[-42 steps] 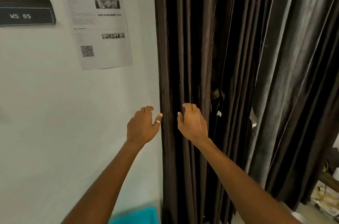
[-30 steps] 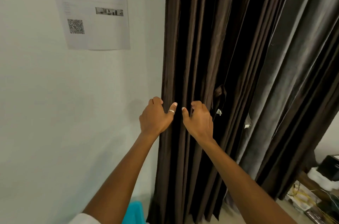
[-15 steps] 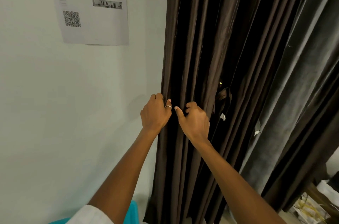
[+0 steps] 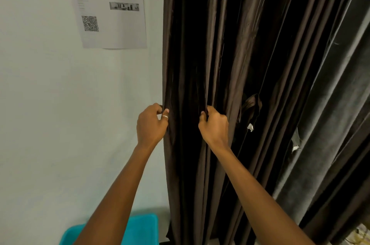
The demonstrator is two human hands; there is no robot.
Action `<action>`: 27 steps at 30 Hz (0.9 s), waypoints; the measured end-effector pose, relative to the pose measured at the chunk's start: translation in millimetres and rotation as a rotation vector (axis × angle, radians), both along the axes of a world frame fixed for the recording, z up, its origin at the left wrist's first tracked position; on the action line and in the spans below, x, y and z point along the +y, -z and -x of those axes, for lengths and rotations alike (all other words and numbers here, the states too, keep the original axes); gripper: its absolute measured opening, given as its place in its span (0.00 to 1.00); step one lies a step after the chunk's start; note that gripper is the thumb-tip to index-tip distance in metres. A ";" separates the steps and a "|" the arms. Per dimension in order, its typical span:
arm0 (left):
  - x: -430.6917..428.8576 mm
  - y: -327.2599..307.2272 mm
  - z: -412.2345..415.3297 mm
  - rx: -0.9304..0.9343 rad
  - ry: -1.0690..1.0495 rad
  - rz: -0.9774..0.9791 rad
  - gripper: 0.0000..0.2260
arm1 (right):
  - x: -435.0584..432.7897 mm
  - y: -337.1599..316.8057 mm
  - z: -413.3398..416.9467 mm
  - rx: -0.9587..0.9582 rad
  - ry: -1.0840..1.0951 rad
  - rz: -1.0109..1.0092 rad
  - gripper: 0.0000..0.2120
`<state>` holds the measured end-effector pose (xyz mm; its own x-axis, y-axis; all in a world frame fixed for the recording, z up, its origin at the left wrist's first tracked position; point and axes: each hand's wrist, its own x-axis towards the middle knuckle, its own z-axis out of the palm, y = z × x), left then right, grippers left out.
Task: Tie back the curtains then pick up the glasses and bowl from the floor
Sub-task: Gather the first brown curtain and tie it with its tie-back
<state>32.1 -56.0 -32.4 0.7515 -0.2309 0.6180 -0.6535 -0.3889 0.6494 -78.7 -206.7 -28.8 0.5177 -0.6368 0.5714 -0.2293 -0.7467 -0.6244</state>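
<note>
Left hand (image 4: 152,124) pinching the curtain (image 4: 210,64) edge by the wall, right hand (image 4: 214,126) clenched on inner folds, probably to bunch them for tying; glasses, bowl unseen.

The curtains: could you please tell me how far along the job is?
Nothing looks finished: the dark curtain hangs loose, untied. In hand: the left hand pinches its wall-side edge and the right hand grips a fold. Left: tying it back, then the glasses and bowl, neither in view.
</note>
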 end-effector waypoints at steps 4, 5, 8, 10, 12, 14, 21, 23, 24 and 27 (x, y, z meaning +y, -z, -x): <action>8.8 -0.5 5.0 0.042 0.014 0.014 0.10 | 9.3 8.7 -5.0 -0.051 -0.135 -0.037 0.10; 9.7 -1.0 7.8 0.043 0.018 0.012 0.10 | 13.9 10.8 -7.3 -0.056 -0.165 -0.042 0.11; 9.2 -2.8 15.4 0.048 0.045 -0.003 0.11 | 28.6 15.0 -14.0 -0.078 -0.257 -0.053 0.12; 6.0 -4.9 19.3 0.055 0.070 -0.011 0.12 | 38.4 16.9 -18.3 -0.076 -0.301 -0.047 0.13; 1.8 -6.4 22.8 0.091 0.109 -0.008 0.13 | 46.7 17.4 -22.7 -0.064 -0.337 -0.045 0.14; -1.8 -5.6 25.1 0.152 0.145 0.015 0.13 | 52.4 17.6 -25.4 -0.054 -0.355 -0.038 0.15; -7.3 -5.5 31.9 0.290 0.247 0.118 0.15 | 57.6 25.5 -21.3 -0.039 -0.355 -0.109 0.17; -10.8 -11.4 37.5 0.277 0.229 0.086 0.24 | 58.6 24.9 -20.2 -0.040 -0.354 -0.127 0.11; -13.2 -15.2 40.0 0.267 0.211 0.056 0.27 | 59.3 24.6 -19.7 -0.031 -0.352 -0.103 0.10; -20.7 -22.8 40.1 0.191 0.129 -0.041 0.26 | 58.1 28.3 -19.8 -0.015 -0.356 -0.107 0.08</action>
<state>-7.9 -76.6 -9.6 0.8166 -0.3543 0.4556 -0.5662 -0.3385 0.7516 -58.9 -148.6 -57.0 0.7096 -0.4747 0.5207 0.0430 -0.7084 -0.7045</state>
